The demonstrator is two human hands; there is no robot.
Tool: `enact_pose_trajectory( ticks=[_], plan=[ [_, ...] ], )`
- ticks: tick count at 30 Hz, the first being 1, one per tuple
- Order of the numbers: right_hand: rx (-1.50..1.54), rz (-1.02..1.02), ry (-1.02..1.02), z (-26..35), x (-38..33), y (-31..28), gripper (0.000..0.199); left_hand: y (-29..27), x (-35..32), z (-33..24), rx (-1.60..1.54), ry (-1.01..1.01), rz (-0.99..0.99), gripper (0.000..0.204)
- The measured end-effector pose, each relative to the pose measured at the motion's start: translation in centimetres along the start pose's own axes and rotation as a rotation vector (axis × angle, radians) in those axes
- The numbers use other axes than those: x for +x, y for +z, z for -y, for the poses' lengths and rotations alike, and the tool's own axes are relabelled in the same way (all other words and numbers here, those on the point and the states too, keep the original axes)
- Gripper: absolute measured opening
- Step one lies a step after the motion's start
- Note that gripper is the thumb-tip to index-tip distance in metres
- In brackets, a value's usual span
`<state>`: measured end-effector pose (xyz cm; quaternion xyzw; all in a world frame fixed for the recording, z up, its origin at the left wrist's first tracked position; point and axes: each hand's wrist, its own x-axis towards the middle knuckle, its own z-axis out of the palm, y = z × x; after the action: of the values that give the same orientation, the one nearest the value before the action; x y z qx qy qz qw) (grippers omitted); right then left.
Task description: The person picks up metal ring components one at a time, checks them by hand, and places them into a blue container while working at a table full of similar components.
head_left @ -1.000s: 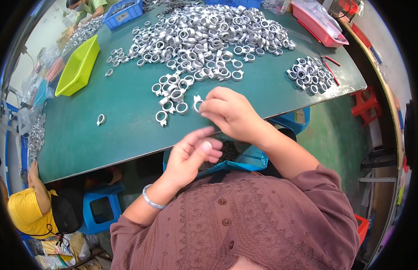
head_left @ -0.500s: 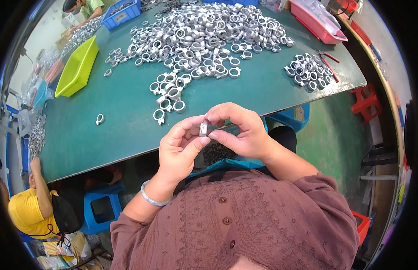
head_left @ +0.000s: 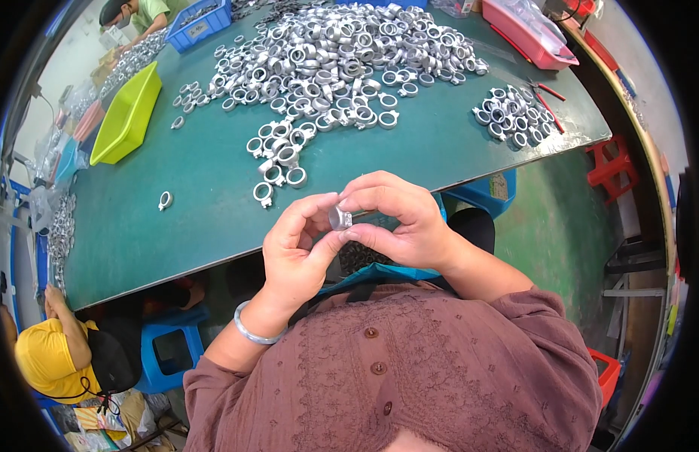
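Between my fingertips is a small silver metal ring clamp point(head_left: 340, 218), held just past the near edge of the green table point(head_left: 206, 218). My left hand point(head_left: 297, 237) pinches it from the left with thumb and fingers. From the right, the thumb and forefinger of my right hand point(head_left: 402, 222) grip the same ring. Beyond my hands, a short trail of loose silver rings point(head_left: 278, 162) leads up to a large heap point(head_left: 342, 60) of similar rings. One single ring point(head_left: 165, 200) lies apart on the left.
A smaller ring pile point(head_left: 515, 117) lies at the right beside red-handled pliers point(head_left: 549, 94). Around the table are a yellow-green bin point(head_left: 127, 113), a blue crate point(head_left: 200, 22) and a pink tray point(head_left: 526, 34). One co-worker in yellow point(head_left: 56, 350) sits at left; another in green works far left.
The ring has turned between my fingers and shows another side, with a flat dark face. My hands stay nearly in place. The view has shifted slightly.
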<state>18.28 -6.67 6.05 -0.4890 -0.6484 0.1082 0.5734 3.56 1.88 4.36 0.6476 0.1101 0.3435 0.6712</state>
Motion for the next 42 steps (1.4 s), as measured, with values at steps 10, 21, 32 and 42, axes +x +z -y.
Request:
enact_pose_trajectory(
  ticks=[10,21,32,42],
  plan=[
    [0.119,0.046,0.197,0.2,-0.5,-0.3,0.023,-0.2,0.1,0.2,0.221,0.098,-0.042,0.047],
    [0.613,-0.033,0.458,-0.4,-1.1,0.4,0.017,-0.3,0.0,-0.5,0.004,-0.105,0.013,0.036],
    [0.316,0.043,0.241,-0.6,-0.9,-0.1,0.021,-0.3,-0.1,0.2,-0.082,0.004,0.001,0.039],
    [0.288,0.063,0.255,-0.5,-0.6,0.0,0.021,-0.4,-0.3,-0.1,0.023,0.040,-0.010,0.045]
  ],
)
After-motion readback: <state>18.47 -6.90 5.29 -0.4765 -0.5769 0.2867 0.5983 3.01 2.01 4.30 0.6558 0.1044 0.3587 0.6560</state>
